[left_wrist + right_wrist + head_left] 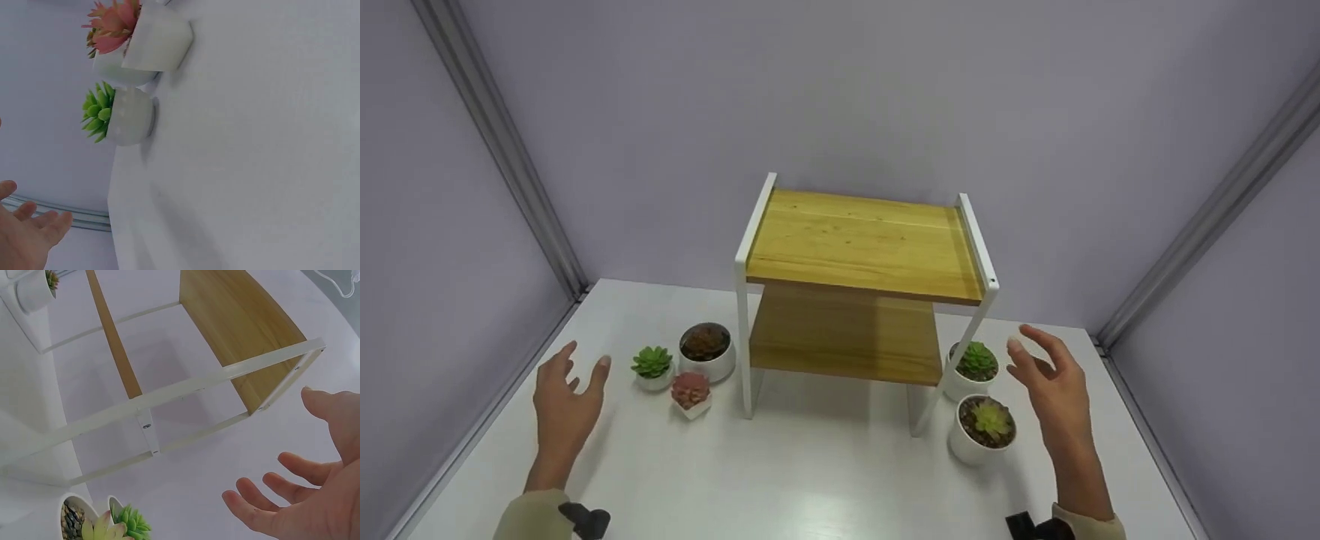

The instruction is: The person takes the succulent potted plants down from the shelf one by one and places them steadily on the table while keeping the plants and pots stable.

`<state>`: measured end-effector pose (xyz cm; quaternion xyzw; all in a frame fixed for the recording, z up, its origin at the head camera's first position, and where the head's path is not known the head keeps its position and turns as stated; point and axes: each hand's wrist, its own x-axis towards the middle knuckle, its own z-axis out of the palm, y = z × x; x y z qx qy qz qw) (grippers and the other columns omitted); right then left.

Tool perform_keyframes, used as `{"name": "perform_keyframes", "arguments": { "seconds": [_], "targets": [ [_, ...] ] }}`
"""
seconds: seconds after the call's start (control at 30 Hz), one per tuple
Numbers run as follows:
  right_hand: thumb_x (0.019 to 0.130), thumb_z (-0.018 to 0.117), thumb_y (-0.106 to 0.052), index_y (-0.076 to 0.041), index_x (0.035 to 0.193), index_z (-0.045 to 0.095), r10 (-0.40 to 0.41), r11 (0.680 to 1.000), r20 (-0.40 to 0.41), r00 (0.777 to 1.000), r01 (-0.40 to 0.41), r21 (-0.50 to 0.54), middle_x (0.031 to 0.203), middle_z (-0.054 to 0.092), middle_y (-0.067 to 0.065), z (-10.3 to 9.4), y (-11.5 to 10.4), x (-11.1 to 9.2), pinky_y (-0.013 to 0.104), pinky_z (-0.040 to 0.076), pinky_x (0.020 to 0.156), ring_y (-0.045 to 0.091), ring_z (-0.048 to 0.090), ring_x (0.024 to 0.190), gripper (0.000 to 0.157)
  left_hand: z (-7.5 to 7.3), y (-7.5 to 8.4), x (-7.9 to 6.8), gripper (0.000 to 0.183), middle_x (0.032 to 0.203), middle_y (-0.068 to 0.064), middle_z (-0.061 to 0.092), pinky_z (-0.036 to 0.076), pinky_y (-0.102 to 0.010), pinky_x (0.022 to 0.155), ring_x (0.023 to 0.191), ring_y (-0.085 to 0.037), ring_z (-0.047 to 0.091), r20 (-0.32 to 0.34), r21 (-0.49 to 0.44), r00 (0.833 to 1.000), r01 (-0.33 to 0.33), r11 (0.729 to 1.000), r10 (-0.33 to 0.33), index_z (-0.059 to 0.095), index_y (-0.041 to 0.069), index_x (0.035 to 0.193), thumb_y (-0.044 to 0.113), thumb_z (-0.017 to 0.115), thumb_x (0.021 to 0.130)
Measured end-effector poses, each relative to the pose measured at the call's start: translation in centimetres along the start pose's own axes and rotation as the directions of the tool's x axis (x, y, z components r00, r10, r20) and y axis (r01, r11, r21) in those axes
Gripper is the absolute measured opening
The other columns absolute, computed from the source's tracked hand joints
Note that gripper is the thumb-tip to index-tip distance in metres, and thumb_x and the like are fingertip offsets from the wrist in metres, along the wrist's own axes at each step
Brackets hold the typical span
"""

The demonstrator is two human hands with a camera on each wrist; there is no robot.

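Note:
My left hand (566,405) hovers above the table at the left, fingers loosely bent and holding nothing. Nearest to it is a bright green succulent (652,366) in a small white pot. Beside that stand a pink succulent (691,393) in an angular white pot and a brownish one (706,343) in a round pot. On the other side my right hand (1054,390) is raised, thumb and fingers spread apart with nothing between them. Close to it are a yellow-green succulent (987,421) and a darker green one (977,361), both in white pots with pebbles.
A two-tier shelf with a wooden top board (862,244), a lower board (844,337) and a white frame (744,352) stands mid-table, between the plant groups. Grey-white walls with metal corner posts (506,142) enclose the white table (825,480).

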<state>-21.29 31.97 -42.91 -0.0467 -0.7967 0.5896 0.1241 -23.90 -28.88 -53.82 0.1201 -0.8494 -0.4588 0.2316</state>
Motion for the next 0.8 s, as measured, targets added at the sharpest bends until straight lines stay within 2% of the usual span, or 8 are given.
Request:
{"name": "perform_keyframes", "arguments": {
  "seconds": [0.1,0.2,0.37,0.57,0.67,0.8],
  "targets": [
    [0.094,0.061,-0.047,-0.03,0.146,0.044,-0.03,0.999,-0.044,0.999,0.029,-0.025,0.156,0.037,-0.004,-0.4,0.2,0.3,0.047,0.045,0.11,0.007,0.061,0.118,0.057,-0.4,0.8,0.4,0.064,0.146,-0.026,0.038,0.037,-0.057,0.112,0.139,-0.043,0.038,-0.062,-0.006,0.996,-0.064,0.998,0.063,0.038,0.005,0.149,0.035,0.061,0.097],
    [0.095,0.061,-0.046,-0.034,0.148,0.039,-0.052,0.996,-0.067,0.996,0.047,-0.071,0.158,0.035,-0.007,-0.8,0.6,0.7,0.046,0.046,0.109,0.019,0.051,0.135,0.059,-0.7,1.6,0.7,0.06,0.139,-0.028,0.044,0.037,-0.058,0.109,0.132,-0.043,0.042,-0.111,0.02,0.983,-0.145,0.989,0.147,0.045,0.001,0.143,0.031,0.064,0.095],
    [0.094,0.064,-0.044,-0.041,0.151,0.03,-0.061,0.991,-0.054,0.997,0.054,-0.119,0.164,0.023,-0.009,-1.7,1.6,1.3,0.061,0.036,0.112,0.028,0.036,0.147,0.067,-1.5,3.5,1.3,0.056,0.134,-0.028,0.049,0.036,-0.063,0.104,0.128,-0.045,0.046,-0.129,0.055,0.96,-0.244,0.968,0.249,0.051,0.0,0.138,0.028,0.069,0.093],
    [0.092,0.068,-0.04,-0.041,0.154,0.024,-0.078,0.973,-0.023,0.997,0.071,-0.221,0.167,0.008,-0.006,-2.8,2.9,1.7,0.068,0.031,0.111,0.036,0.024,0.151,0.076,-2.4,6.3,2.9,0.058,0.143,-0.028,0.044,0.035,-0.069,0.103,0.134,-0.048,0.041,-0.062,0.162,0.93,-0.35,0.923,0.363,0.056,0.002,0.135,0.036,0.07,0.091],
    [0.09,0.07,-0.039,-0.038,0.155,0.022,-0.11,0.949,-0.005,0.994,0.103,-0.299,0.168,0.001,-0.003,-3.4,3.1,2.1,0.072,0.026,0.111,0.039,0.013,0.153,0.081,-2.6,7.5,3.3,0.064,0.151,-0.027,0.037,0.033,-0.073,0.103,0.139,-0.05,0.036,-0.007,0.209,0.924,-0.373,0.904,0.383,0.052,0.004,0.14,0.042,0.068,0.091],
    [0.086,0.075,-0.04,-0.04,0.156,0.017,-0.153,0.919,0.007,0.988,0.145,-0.365,0.168,-0.002,0.001,-3.8,2.9,2.7,0.079,0.016,0.109,0.039,0.0,0.154,0.091,-2.7,8.9,3.8,0.074,0.156,-0.026,0.03,0.032,-0.074,0.103,0.142,-0.05,0.03,0.05,0.242,0.918,-0.394,0.886,0.395,0.045,0.005,0.146,0.047,0.068,0.09]
  ]
}}
